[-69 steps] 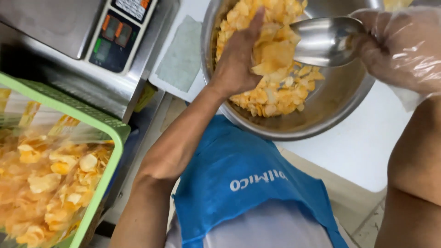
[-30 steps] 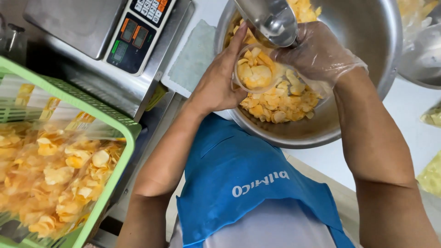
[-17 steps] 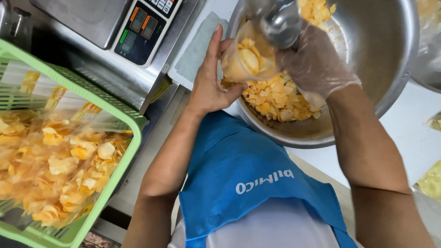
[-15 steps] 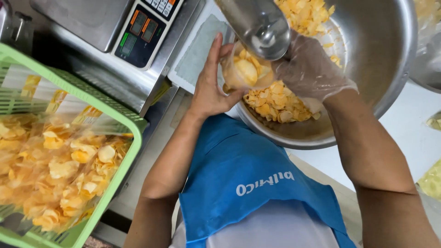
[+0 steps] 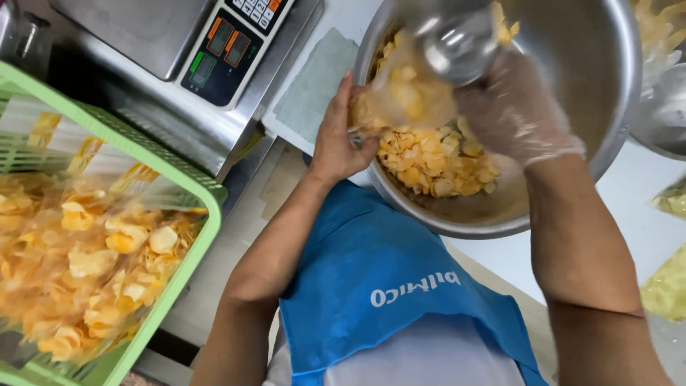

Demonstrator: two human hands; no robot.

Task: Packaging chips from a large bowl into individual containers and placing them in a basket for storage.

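Chips, pale yellow, lie heaped in the near-left part of your big steel bowl, which sits on the white desk far right of your blue apron. Left hand: bare, at the bowl's left rim, fingers curled and pinching the edge of a clear plastic bag already part full of chips. Right hand: in a thin clear glove, closed round a steel scoop tipped toward the bag's mouth; scoop is blurred. Far left on the desk: a weighing scale with steel platform and dark keypad. Near left: a green plastic crate holding filled clear bags of chips. Right edge: more bagged chips, partly cut off.
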